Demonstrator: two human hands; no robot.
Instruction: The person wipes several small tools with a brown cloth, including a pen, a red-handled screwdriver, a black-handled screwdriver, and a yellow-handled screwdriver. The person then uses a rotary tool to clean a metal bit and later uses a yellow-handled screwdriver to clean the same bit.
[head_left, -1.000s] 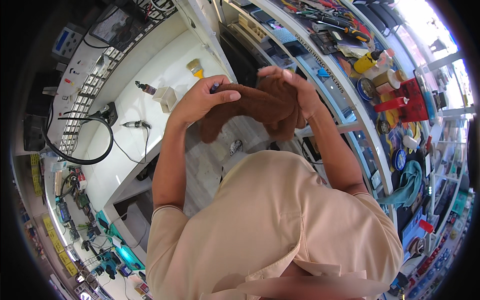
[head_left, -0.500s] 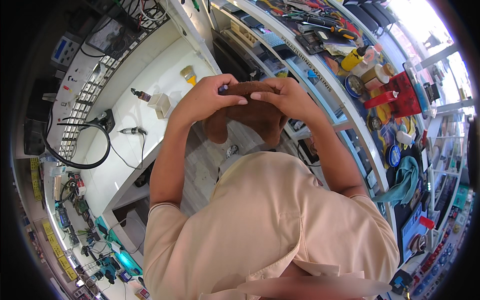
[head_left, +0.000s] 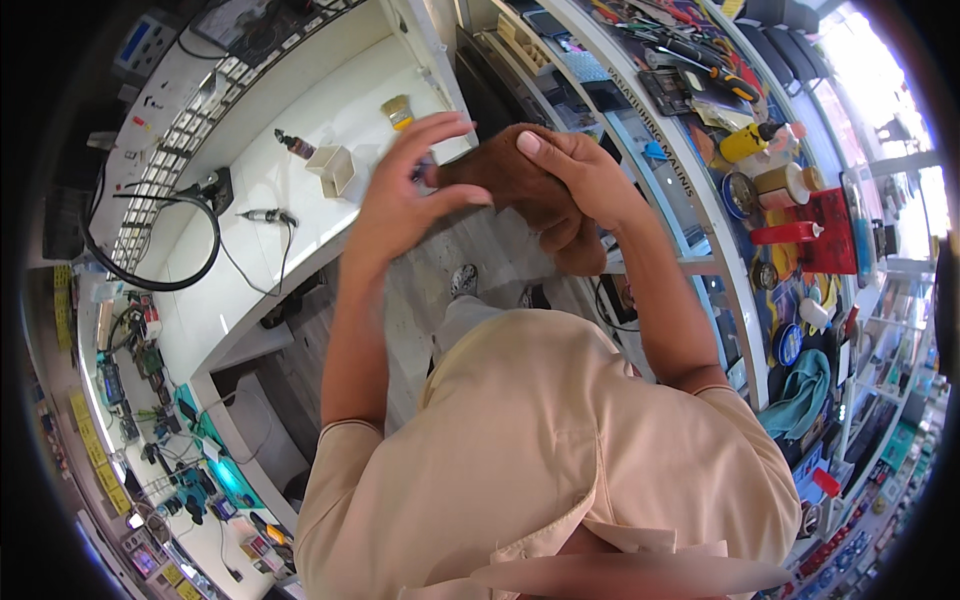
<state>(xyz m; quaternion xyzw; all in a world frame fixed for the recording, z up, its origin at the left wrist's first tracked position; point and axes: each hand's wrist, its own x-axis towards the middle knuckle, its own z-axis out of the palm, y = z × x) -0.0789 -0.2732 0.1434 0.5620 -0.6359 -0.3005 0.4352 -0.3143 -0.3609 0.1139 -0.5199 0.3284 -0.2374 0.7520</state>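
A soft brown fuzzy thing (head_left: 510,172), like a plush toy or a folded fleece piece, hangs in front of my chest with rounded lobes dangling below. My right hand (head_left: 580,178) grips its upper right part, thumb pressed on top. Around its left end, my left hand (head_left: 410,190) forms a wide C, the forefinger and thumb spread apart. A small bluish-purple bit (head_left: 421,170) shows inside that hand; whether it is held or belongs to the brown thing, I cannot tell. The other left fingers are hidden.
On the white bench (head_left: 240,300) at left are a brush (head_left: 397,112), a cream square container (head_left: 335,170), a small dark bottle (head_left: 294,143) and a corded tool (head_left: 265,215). The glass counter (head_left: 650,180) at right bears tools, bottles, a red tray and a teal cloth (head_left: 800,395).
My left thumb and forefinger have come off the brown thing's top edge and spread apart. My right hand has moved right and up slightly, and the brown thing now hangs more to the right.
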